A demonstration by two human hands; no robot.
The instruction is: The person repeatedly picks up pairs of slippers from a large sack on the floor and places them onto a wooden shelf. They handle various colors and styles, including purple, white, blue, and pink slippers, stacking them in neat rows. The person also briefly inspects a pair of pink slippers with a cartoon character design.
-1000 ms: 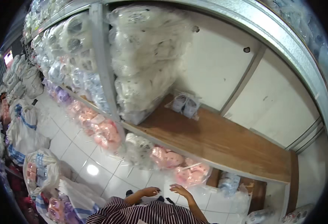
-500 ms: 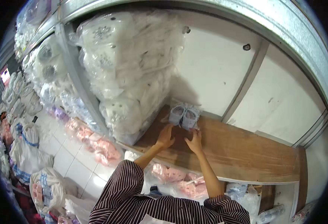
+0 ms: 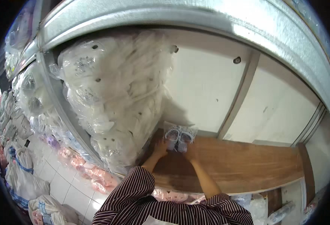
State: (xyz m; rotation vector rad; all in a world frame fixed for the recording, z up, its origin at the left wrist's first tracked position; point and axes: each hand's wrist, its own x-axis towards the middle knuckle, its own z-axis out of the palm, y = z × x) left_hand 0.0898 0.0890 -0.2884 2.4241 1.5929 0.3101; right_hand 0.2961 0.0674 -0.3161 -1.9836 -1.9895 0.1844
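Observation:
A pair of pale blue-grey small shoes (image 3: 178, 141) in a clear plastic bag stands on the brown wooden shelf board (image 3: 243, 161), up against the back wall. Close along the left side of the pair is my left hand (image 3: 160, 147), blurred and in shadow. My right hand (image 3: 188, 151) lies by the right shoe, its fingers also smeared. Both hands are near enough to touch the bag, but their grip cannot be made out. Striped sleeves cover my upper arms.
A tall stack of white plastic-wrapped goods (image 3: 112, 101) rises just left of the shoes. A metal beam (image 3: 165, 15) crosses above, and a metal post (image 3: 69, 112) stands at left. Pink wrapped packs (image 3: 93, 174) and white sacks (image 3: 24, 176) lie on the tiled floor.
Both hands have moved forward from the near end of the shoes to the sides of the pair. My view has shifted, so the shelf and stack sit lower in the picture.

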